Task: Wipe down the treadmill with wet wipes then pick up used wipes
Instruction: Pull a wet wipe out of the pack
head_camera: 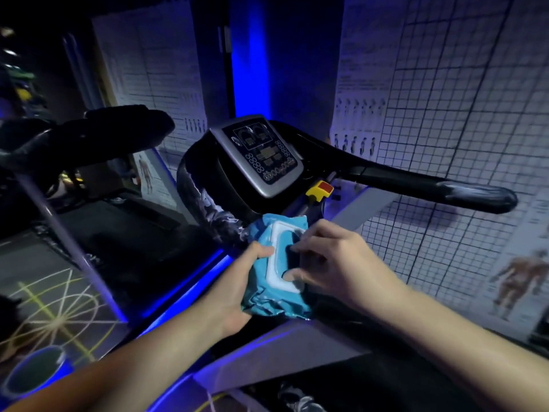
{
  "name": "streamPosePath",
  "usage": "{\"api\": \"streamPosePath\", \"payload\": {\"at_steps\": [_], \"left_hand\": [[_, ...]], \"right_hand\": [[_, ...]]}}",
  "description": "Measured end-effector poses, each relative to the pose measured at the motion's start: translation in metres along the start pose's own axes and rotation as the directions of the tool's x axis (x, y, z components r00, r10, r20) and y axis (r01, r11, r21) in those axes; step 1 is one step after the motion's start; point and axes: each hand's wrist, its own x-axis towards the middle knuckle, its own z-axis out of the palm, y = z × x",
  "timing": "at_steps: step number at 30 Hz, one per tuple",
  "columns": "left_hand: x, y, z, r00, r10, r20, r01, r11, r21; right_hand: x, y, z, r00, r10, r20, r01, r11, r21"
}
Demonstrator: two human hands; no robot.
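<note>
While the left hand grips the wet wipes pack from its left side, thumb laid over the top edge beside the white lid and fingers wrapped underneath, the pack is held in the air, tilted, with its lid facing up toward the camera. It is a crumpled blue soft pack, held just in front of the near end of the left handlebar, whose covering looks worn and patchy, and below the treadmill console.

On the other side, the right hand comes over the pack's right edge. Its forefinger and thumb are apart and both reach into the dark middle of the lid frame, the other fingers curled behind them. Whether they have hold of a wipe cannot be told, as that spot is in shadow.

Past the pack, a yellow and red safety key sits under the console, and the right handlebar runs out to the right. Grid-lined charts cover the wall, with an anatomy poster low at right. A blue light strip glows along the floor beside the treadmill, and a blue bucket stands at lower left.
</note>
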Motion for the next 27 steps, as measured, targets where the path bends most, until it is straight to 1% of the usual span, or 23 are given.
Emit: {"api": "streamPosePath", "payload": {"at_steps": [3,5,7,9,10,11,12,13,15,16,17,19,21,22,23,27], "left_hand": [[0.003,0.015,-0.025,0.999,-0.001,0.036,0.001,1.0,0.016],[0.005,0.025,-0.047,0.998,0.008,0.06,-0.01,0.999,0.037],[0.007,0.035,-0.073,0.998,0.023,0.058,-0.027,0.997,0.067],[0.015,0.045,-0.098,0.997,0.048,0.052,-0.052,0.995,0.08],[0.018,0.051,-0.109,0.998,0.042,0.039,-0.046,0.993,0.11],[0.022,0.055,-0.118,0.998,0.003,0.058,-0.012,0.989,0.148],[0.026,0.06,-0.129,0.997,-0.036,0.066,0.024,0.986,0.166],[0.025,0.062,-0.142,0.997,-0.025,0.074,0.012,0.985,0.173],[0.032,0.068,-0.16,0.999,0.02,0.027,-0.025,0.984,0.175],[0.034,0.069,-0.17,0.999,0.015,0.041,-0.022,0.982,0.19],[0.036,0.07,-0.18,0.998,-0.01,0.059,-0.001,0.981,0.195],[0.032,0.071,-0.194,0.996,-0.01,0.085,-0.004,0.986,0.166],[0.026,0.07,-0.199,1.0,0.009,0.021,-0.012,0.992,0.128],[0.021,0.071,-0.203,0.999,0.009,0.038,-0.014,0.992,0.122],[0.012,0.07,-0.209,0.998,0.013,0.059,-0.02,0.993,0.116],[0.006,0.077,-0.216,0.998,0.024,0.061,-0.032,0.99,0.136]], "right_hand": [[0.013,-0.016,0.029,0.996,-0.059,-0.072,0.055,0.996,-0.064],[0.025,-0.028,0.047,0.994,-0.084,-0.07,0.075,0.991,-0.114],[0.04,-0.043,0.065,0.994,-0.103,-0.039,0.093,0.974,-0.207],[0.053,-0.059,0.086,0.986,-0.162,-0.027,0.144,0.93,-0.337],[0.059,-0.067,0.096,0.981,-0.19,-0.026,0.164,0.901,-0.402],[0.064,-0.075,0.106,0.977,-0.21,-0.024,0.177,0.875,-0.451],[0.068,-0.083,0.113,0.976,-0.217,-0.023,0.18,0.859,-0.479],[0.072,-0.09,0.121,0.976,-0.217,-0.029,0.175,0.852,-0.494],[0.079,-0.101,0.135,0.979,-0.203,-0.035,0.159,0.85,-0.502],[0.083,-0.105,0.141,0.982,-0.189,-0.028,0.151,0.857,-0.494],[0.088,-0.109,0.146,0.987,-0.162,-0.019,0.134,0.871,-0.473],[0.098,-0.119,0.15,0.996,-0.088,-0.017,0.073,0.907,-0.415],[0.106,-0.129,0.15,0.999,-0.038,-0.008,0.033,0.935,-0.353],[0.109,-0.135,0.149,1.0,-0.02,-0.001,0.018,0.946,-0.325],[0.112,-0.14,0.15,1.0,-0.012,0.0,0.011,0.951,-0.308],[0.12,-0.147,0.147,1.0,-0.023,-0.008,0.02,0.965,-0.263]]}}
